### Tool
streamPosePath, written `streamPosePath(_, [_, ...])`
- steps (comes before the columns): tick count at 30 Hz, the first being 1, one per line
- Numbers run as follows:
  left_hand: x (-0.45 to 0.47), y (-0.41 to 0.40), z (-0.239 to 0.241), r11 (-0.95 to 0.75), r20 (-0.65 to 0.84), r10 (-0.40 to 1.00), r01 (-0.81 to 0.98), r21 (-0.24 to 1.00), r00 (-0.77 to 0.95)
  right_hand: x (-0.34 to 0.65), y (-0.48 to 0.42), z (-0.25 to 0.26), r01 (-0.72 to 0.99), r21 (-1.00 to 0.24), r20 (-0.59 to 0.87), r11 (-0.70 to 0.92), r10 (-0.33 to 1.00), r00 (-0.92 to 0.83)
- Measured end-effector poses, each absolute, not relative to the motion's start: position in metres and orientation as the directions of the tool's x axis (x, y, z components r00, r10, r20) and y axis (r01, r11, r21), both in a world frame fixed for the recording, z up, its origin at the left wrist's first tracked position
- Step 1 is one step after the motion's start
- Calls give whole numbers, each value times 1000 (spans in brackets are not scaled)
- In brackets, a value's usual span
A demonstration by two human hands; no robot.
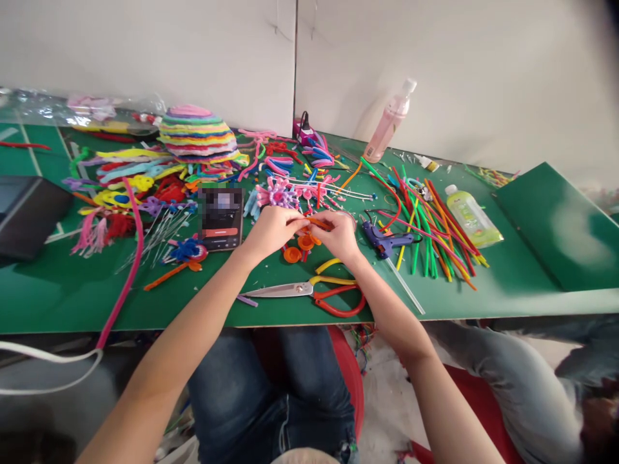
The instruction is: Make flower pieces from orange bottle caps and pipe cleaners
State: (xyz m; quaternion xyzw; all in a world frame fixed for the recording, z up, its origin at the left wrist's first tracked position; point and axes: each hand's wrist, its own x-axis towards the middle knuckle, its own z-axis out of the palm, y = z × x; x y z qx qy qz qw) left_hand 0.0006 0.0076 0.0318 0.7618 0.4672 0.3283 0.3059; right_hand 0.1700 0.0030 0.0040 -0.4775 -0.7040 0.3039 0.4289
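Observation:
My left hand point(275, 231) and my right hand point(337, 233) meet above the middle of the table, both closed in a pinch. Between their fingertips is a short orange pipe cleaner point(320, 223). Just below it lie coiled orange pipe-cleaner pieces point(292, 255), partly hidden by my fingers. Behind my hands is a bunch of pink and purple pipe-cleaner shapes point(278, 193). Scissors point(300, 290) with red and yellow handles lie spread in front of me, under my right wrist. To the right of my right hand rests a purple glue gun point(384, 241) with a clear glue stick.
A phone point(220, 241) lies left of my hands, near a rainbow-striped woolly bundle point(196, 135). Loose pipe cleaners point(430, 238) fan out at the right, beside a green-labelled bottle point(474, 218). A pink bottle point(389, 122) stands by the wall. Another person's leg point(512, 380) is at the right.

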Motion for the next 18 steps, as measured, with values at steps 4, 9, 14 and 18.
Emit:
streamPosePath(4, [1, 9, 29, -383, 222, 910, 501, 776, 351, 170, 4, 4, 408, -855, 285, 322, 947, -150])
streamPosePath(9, [4, 8, 24, -325, 180, 916, 402, 856, 358, 169, 3, 5, 358, -895, 250, 267, 964, -95])
streamPosePath(14, [5, 9, 20, -195, 109, 953, 296, 935, 283, 171, 3, 5, 400, -857, 294, 326, 945, -142])
streamPosePath(18, [1, 12, 19, -267, 153, 941, 381, 885, 303, 176, 5, 6, 409, -838, 282, 361, 929, -242])
